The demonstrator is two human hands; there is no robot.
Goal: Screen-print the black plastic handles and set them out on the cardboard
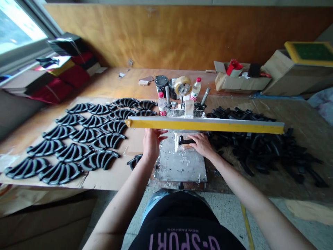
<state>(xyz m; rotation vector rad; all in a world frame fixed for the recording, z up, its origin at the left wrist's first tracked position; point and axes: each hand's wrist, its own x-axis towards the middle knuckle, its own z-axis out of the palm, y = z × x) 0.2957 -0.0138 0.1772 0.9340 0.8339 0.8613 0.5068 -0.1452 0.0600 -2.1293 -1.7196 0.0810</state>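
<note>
My right hand (201, 143) grips a black plastic handle-like piece (185, 141) at its right end, over a pale block on the grey metal base plate (179, 166) of a small bench machine (186, 110). Left of the plate is my left hand (152, 143), its fingers apart and pointing right, with nothing seen in them. A long yellow and white bar (205, 125) crosses the view in front of the machine and covers part of it. Right of the machine lies a jumbled heap of similar black pieces (260, 149). On the left, more black pieces (91, 137) form fan-shaped rows.
Behind the machine stand two red-capped bottles (195, 90) and dark jars (161, 83). An open cardboard box (241, 84) and a larger carton (288, 73) are at the back right. Stacked red and black boxes (70, 73) sit by the window.
</note>
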